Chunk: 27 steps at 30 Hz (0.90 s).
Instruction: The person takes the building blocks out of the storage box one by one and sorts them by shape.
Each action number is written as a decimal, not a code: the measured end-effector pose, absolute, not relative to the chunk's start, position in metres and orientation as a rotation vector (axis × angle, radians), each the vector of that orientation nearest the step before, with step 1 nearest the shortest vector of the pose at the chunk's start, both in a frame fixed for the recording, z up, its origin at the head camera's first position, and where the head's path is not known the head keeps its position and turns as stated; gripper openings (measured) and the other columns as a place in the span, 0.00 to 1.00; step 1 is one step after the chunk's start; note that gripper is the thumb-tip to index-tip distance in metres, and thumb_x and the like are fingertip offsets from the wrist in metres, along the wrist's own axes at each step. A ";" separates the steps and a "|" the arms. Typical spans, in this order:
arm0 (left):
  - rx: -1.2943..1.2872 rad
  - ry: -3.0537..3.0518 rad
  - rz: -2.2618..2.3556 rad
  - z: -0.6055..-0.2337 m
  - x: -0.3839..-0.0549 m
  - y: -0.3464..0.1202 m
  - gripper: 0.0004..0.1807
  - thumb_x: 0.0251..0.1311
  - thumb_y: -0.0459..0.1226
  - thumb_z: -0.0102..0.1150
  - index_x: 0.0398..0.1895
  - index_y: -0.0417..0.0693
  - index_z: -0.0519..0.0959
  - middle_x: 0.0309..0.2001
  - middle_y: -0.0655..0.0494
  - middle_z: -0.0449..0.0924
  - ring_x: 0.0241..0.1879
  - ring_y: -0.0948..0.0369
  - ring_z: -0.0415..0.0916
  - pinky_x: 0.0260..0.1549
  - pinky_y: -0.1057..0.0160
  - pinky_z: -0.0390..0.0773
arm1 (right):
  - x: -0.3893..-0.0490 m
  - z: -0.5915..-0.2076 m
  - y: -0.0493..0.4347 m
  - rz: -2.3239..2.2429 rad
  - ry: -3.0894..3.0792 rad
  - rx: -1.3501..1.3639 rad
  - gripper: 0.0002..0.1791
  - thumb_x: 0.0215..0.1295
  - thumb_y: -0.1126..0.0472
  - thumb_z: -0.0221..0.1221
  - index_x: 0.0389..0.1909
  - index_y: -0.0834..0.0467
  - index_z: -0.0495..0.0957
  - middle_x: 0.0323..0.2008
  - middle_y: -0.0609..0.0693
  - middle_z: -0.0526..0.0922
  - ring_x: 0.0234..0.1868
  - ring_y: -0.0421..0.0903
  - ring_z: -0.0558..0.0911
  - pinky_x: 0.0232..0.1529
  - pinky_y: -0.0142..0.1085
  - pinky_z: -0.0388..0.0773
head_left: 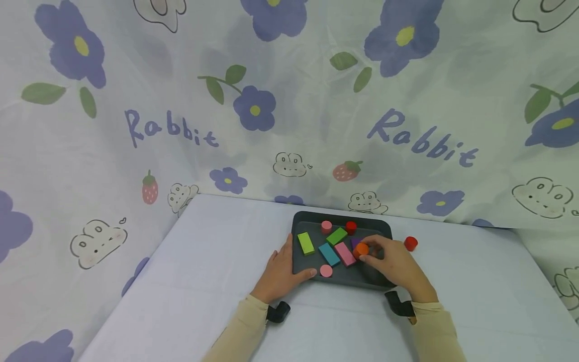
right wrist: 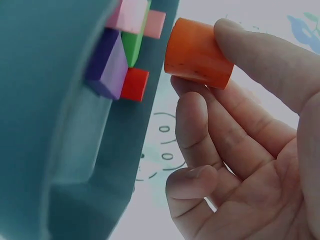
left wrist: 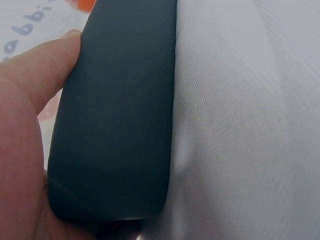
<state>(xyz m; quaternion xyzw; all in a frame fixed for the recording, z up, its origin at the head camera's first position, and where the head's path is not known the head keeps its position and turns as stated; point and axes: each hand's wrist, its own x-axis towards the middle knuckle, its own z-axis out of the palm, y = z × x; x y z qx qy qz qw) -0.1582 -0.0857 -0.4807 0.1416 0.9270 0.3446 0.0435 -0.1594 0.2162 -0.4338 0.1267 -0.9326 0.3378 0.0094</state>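
My right hand (head_left: 395, 259) pinches an orange cylinder block (head_left: 361, 250) between thumb and fingers, above the right part of a dark grey tray (head_left: 366, 281). The right wrist view shows the cylinder (right wrist: 196, 52) held at the fingertips, apart from the tray. My left hand (head_left: 282, 269) holds the tray's near left corner, thumb on the front rim and fingers along the left side. In the tray lie a lime block (head_left: 305, 243), a green block (head_left: 336, 236), a blue block (head_left: 329, 254), a pink block (head_left: 345, 254) and a partly hidden purple block (right wrist: 107, 65).
Two pink cylinders, one at the back (head_left: 326, 227) and one near the front (head_left: 326, 271), also stand in the tray, with a red cylinder (head_left: 351, 228). Another red cylinder (head_left: 410, 244) is on the white table (head_left: 203, 261) right of the tray. A patterned curtain (head_left: 307, 110) hangs behind.
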 end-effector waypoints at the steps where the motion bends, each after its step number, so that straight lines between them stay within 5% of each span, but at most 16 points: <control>1: 0.433 2.834 1.052 -0.481 -0.158 -0.086 0.62 0.60 0.65 0.60 0.80 0.35 0.42 0.78 0.41 0.51 0.76 0.48 0.54 0.74 0.41 0.48 | -0.159 -0.433 0.217 1.047 -2.913 0.384 0.19 0.61 0.59 0.71 0.52 0.57 0.82 0.32 0.45 0.80 0.35 0.45 0.75 0.28 0.32 0.75; 27: 0.424 2.820 1.041 -0.478 -0.157 -0.085 0.62 0.60 0.64 0.61 0.80 0.34 0.41 0.78 0.40 0.51 0.76 0.47 0.54 0.74 0.41 0.47 | -0.162 -0.430 0.248 0.934 -2.837 0.229 0.21 0.65 0.57 0.67 0.56 0.62 0.79 0.35 0.53 0.83 0.33 0.48 0.77 0.27 0.36 0.70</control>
